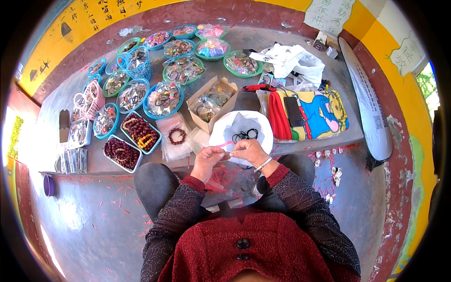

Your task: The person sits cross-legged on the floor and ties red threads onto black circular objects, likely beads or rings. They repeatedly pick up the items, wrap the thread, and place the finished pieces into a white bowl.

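Observation:
Over my lap my two hands are close together, fingertips almost meeting. My left hand [208, 162] is closed in a pinch on a thin pink strip [226, 144], whose end sticks out toward the upper right. My right hand [251, 152], with a light bracelet on its wrist, is pinched closed beside it; what its fingers hold is too small to make out. Just beyond the hands stands a container lined with a white bag [220, 127]. Several black cord loops [245, 135] lie inside it, partly hidden by my right hand.
Ahead on the raised grey platform are an open cardboard box [199, 123], baskets of bagged trinkets [163, 99], trays of dark red bead bracelets [123, 153], and a colourful folded cloth [324, 115] with a phone [293, 112] on it. Pink scraps [145, 223] litter the floor.

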Action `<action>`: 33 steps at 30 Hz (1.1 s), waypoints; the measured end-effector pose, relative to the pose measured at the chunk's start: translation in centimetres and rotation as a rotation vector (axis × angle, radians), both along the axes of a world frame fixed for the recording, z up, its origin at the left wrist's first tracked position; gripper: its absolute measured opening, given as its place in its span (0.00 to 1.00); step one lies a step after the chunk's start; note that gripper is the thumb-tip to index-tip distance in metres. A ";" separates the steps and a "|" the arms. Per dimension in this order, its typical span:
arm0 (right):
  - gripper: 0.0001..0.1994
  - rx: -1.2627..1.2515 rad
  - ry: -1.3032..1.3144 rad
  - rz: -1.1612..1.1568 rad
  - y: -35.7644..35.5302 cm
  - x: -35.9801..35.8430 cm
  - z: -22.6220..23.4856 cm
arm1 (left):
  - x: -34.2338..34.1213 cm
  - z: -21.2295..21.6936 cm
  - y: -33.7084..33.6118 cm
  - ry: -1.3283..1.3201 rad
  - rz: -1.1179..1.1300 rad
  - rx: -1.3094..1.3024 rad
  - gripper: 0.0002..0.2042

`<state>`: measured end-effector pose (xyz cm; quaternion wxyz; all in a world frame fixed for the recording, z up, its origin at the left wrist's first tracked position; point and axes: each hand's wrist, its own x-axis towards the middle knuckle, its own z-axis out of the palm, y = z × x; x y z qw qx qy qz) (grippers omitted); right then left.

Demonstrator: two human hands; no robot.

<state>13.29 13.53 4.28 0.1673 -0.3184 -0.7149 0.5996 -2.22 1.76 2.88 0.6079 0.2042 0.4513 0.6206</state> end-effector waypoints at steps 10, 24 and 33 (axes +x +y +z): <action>0.07 0.317 -0.054 0.099 -1.2 -0.4 1.5 | -0.1 0.2 -0.3 -0.101 -0.031 0.031 0.05; 0.08 0.747 0.033 0.119 -1.1 -0.3 1.1 | -0.4 -1.5 0.1 -0.079 -0.002 -0.095 0.06; 0.12 0.992 -0.086 0.253 -5.0 -1.1 1.2 | 0.2 -5.4 0.4 0.619 0.069 -0.067 0.07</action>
